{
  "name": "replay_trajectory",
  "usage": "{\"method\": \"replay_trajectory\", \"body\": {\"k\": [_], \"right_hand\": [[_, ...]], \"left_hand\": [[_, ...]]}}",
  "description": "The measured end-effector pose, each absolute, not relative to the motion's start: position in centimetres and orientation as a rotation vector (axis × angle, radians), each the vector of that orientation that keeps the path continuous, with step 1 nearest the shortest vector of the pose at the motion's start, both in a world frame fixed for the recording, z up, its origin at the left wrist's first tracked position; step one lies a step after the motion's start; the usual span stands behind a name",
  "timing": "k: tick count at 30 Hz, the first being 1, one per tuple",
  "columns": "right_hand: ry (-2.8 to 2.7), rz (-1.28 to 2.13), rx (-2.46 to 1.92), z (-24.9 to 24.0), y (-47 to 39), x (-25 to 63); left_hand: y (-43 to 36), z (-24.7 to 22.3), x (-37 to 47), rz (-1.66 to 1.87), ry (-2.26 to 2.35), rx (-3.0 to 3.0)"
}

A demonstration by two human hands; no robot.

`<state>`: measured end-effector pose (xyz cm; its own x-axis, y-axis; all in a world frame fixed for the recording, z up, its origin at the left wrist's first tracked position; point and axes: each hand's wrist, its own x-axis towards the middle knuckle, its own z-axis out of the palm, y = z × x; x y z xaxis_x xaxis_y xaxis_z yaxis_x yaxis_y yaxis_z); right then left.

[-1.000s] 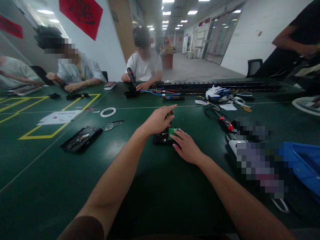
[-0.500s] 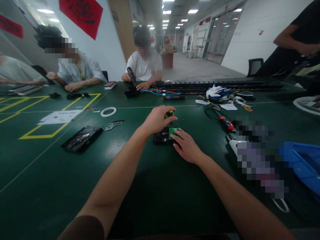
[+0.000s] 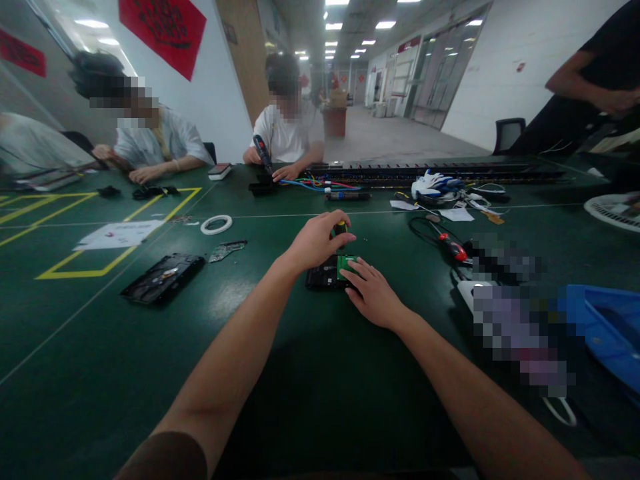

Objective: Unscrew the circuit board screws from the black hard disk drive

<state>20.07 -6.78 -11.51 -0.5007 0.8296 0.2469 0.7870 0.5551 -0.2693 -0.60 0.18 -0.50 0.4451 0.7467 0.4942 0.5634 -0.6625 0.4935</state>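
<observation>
Here, left hand [image 3: 320, 237] grips yellow-black handle [image 3: 341, 229], right hand [image 3: 375, 293] spread on green board [image 3: 345, 264]; red poster [image 3: 170, 30] unreadable

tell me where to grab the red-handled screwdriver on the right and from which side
Best taken, I'd judge, by its thick red-and-black handle, with the right hand coming from above on the near side once free of the green board. The screwdriver lies on the table, handle end toward the wearer and thin end away to the left.
</observation>
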Motion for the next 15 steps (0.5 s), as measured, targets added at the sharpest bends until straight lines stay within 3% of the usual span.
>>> {"method": "replay_trajectory", "body": {"k": [15], "right_hand": [[-2.447, 0.182, -1.322, -11.47, -6.72, 20.12]], "left_hand": [[0.31, -0.45, -0.43, 0.973, 1.116, 2.206]]}}
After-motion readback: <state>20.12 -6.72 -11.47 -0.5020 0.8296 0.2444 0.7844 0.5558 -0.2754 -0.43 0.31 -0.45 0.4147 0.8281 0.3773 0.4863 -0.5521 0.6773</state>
